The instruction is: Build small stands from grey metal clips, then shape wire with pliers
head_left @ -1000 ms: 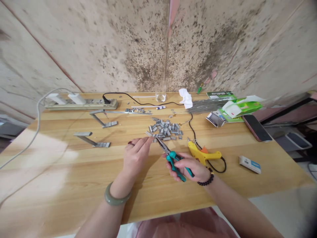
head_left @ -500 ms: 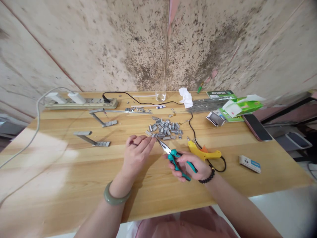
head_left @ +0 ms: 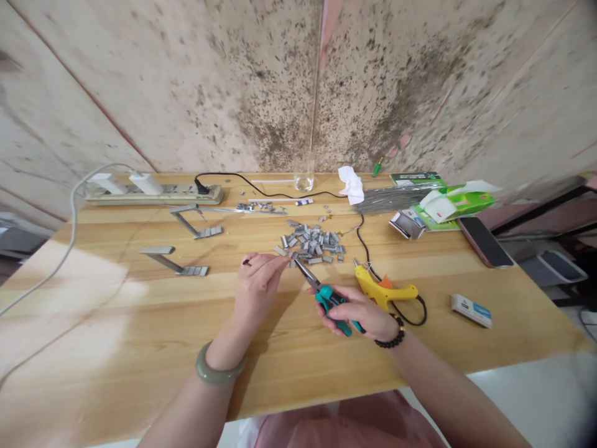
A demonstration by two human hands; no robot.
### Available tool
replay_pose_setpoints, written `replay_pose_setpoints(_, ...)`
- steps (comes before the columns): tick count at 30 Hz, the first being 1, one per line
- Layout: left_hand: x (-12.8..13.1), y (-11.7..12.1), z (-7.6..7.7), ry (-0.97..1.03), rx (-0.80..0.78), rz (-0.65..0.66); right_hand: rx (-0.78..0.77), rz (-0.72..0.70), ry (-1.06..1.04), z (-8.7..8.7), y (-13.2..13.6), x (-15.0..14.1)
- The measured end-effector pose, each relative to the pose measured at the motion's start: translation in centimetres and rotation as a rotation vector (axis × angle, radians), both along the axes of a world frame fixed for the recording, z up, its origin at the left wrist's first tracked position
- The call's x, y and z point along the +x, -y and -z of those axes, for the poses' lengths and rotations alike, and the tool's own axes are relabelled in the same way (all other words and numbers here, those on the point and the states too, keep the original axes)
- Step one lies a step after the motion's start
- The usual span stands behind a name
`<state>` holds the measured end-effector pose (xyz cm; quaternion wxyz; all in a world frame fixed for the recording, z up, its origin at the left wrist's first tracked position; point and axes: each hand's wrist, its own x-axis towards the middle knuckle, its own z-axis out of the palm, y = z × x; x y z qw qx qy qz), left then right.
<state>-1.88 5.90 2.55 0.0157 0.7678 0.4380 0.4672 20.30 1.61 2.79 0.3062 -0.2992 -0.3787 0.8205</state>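
Wooden table [head_left: 140, 348], pliers [head_left: 325, 295] now squeezed narrower, right fingers [head_left: 344, 310] wrapped around them, left fingers [head_left: 274, 266] pressed together.

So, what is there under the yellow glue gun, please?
The glue gun lies on the table; a black cord shows on its far side and again loops beside it. The stretch between, and anything else beneath the gun or right hand, is hidden.
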Motion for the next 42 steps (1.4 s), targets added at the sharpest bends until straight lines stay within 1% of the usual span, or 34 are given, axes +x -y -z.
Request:
replay_pose_setpoints(3, 0.4, 0.3, 0.0, 0.093, -0.065, -0.001, 0.037, 0.005, 0.032, -0.2, 0.0, -0.2)
replay_pose_setpoints(6, 0.7, 0.4, 0.0, 0.174, -0.129, -0.005, 0.041, 0.003, 0.039, -0.2, 0.1, -0.2)
replay_pose_setpoints(10, 0.4, 0.3, 0.3, 0.368, -0.204, -0.172, 0.034, 0.034, 0.030, -0.2, 0.0, -0.1)
replay_pose_setpoints(11, 0.3, 0.2, 0.4, 0.418, -0.234, -0.191, 0.035, 0.037, 0.025, -0.2, 0.1, -0.1)
replay_pose_setpoints(13, 0.2, 0.0, 0.6, 0.515, -0.327, -0.158, 0.048, 0.037, 0.023, -0.1, 0.1, -0.2)
replay_pose_setpoints(16, 0.3, -0.2, 0.9, 0.670, -0.480, -0.052, 0.109, 0.031, 0.039, 0.1, 0.1, -0.3)
replay_pose_setpoints(20, 0.7, -0.4, 1.1, 0.839, -0.611, 0.055, 0.192, 0.040, 0.087, 0.5, 0.1, -0.3)
replay_pose_setpoints(25, 1.0, -0.4, 0.7, 1.087, -0.810, 0.150, 0.227, 0.020, 0.165, 0.3, 0.1, -0.4)
replay_pose_setpoints(30, 1.3, 0.0, 0.2, 1.134, -0.913, 0.182, 0.255, 0.025, 0.245, 0.0, 0.3, -0.5)
replay_pose_setpoints(36, 1.5, 0.2, 0.3, 1.123, -0.931, 0.204, 0.266, 0.037, 0.273, -0.2, 0.4, -0.6)
replay_pose_setpoints(42, 1.5, 0.3, 0.1, 1.060, -0.943, 0.242, 0.339, 0.057, 0.325, -0.5, 0.4, -0.8)
